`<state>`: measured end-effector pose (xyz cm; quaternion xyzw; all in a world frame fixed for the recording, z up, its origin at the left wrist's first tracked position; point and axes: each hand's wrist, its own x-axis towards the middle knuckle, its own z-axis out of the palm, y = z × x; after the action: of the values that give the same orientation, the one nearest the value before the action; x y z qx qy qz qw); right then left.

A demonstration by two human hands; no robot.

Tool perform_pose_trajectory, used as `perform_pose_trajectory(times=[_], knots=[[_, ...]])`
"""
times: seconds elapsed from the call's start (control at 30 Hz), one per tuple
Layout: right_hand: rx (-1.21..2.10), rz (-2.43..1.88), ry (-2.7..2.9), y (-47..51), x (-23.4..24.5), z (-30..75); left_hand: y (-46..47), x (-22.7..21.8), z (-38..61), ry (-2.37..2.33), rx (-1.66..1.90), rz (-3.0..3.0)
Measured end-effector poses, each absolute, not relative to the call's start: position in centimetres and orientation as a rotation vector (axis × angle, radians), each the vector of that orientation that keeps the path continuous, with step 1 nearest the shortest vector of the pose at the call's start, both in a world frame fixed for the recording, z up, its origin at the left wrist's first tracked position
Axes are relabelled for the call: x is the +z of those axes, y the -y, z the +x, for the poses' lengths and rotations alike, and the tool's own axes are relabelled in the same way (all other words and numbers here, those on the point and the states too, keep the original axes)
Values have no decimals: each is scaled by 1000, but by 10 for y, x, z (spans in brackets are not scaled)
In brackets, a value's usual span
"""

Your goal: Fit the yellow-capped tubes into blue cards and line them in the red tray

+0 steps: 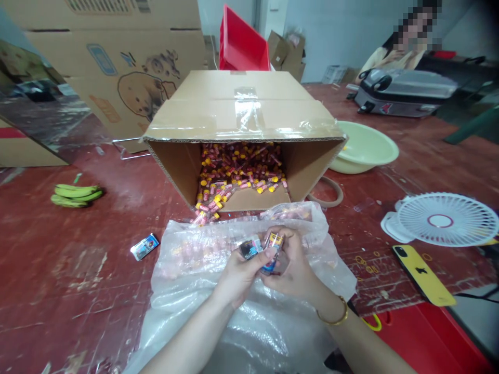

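My left hand (237, 275) and my right hand (290, 265) meet over a clear plastic bag (187, 270) spread on the red floor. Both are closed together on a small bundle of yellow-capped tubes (273, 246) and a small dark printed card (250, 248). Just beyond stands a cardboard box (241, 111) tipped on its side, its open mouth facing me. Several pink tubes with yellow caps (237, 174) fill it and spill toward the bag.
A bunch of green bananas (76, 195) lies at the left, a small card packet (144, 246) near the bag. At the right are a pale green basin (364, 148), a white fan (442, 218), a yellow phone (423, 274) and scattered rubber bands (366, 262). A person sits at the far right.
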<state>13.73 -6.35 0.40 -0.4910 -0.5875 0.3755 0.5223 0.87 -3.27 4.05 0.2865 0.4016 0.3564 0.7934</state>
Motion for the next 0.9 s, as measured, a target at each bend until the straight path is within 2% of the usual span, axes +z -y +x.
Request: perform_pose_trajectory(times=[0.37,0.5,0.57,0.73,0.9], knots=[[1037,-1076,1369,61,18,148,33,33,9,-904,769,739],[1200,-1071,1070,65,28,171,36,29,12,-944,712,774],[1106,-1158,885,80,25,204,35,30,15,-939,670,741],[460,-1727,459,201,-11,322,26,32,19,-972,634,719],[395,-1962,369,319,-85,348,22,32,20,-1033,595,782]])
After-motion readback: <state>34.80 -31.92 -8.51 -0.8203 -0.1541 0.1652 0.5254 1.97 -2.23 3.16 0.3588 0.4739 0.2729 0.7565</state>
